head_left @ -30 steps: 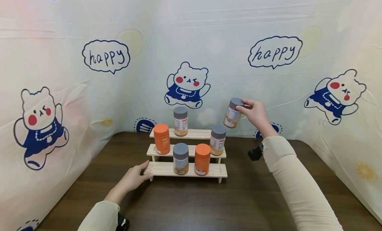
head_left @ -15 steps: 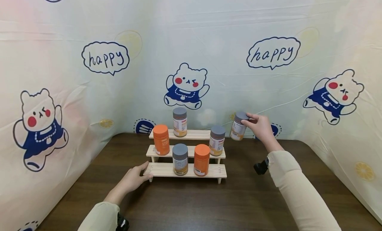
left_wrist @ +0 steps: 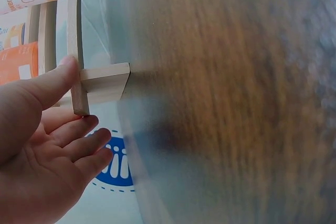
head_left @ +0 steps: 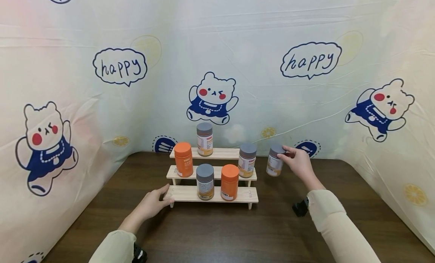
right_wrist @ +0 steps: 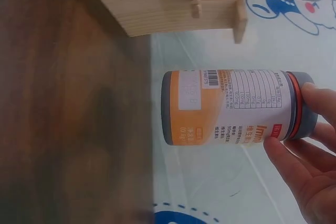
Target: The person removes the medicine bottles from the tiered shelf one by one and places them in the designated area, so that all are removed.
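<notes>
My right hand (head_left: 299, 163) pinches a grey-lidded supplement bottle (head_left: 274, 162) by its lid, to the right of a three-step wooden rack (head_left: 217, 195). In the right wrist view that bottle (right_wrist: 231, 107) hangs just above the tabletop, its printed label showing. At the rack's lower left end, my left hand (head_left: 151, 203) grips the front step; the left wrist view has the thumb on top of the board (left_wrist: 75, 40) and fingers beneath. On the rack stand an orange bottle (head_left: 184, 160) and a grey-lidded bottle (head_left: 247, 161) on the middle step.
The front step bears another grey-lidded bottle (head_left: 205, 182) and an orange one (head_left: 230, 183). A further grey-lidded bottle (head_left: 205, 139) stands on the top step. The dark wooden table (head_left: 217, 233) meets a printed cloth backdrop (head_left: 251, 36) behind and at both sides.
My right hand has brought its bottle down and slightly to the right, from above the rack's right end to beside it, and the bottle tilts less. The left hand stays on the rack.
</notes>
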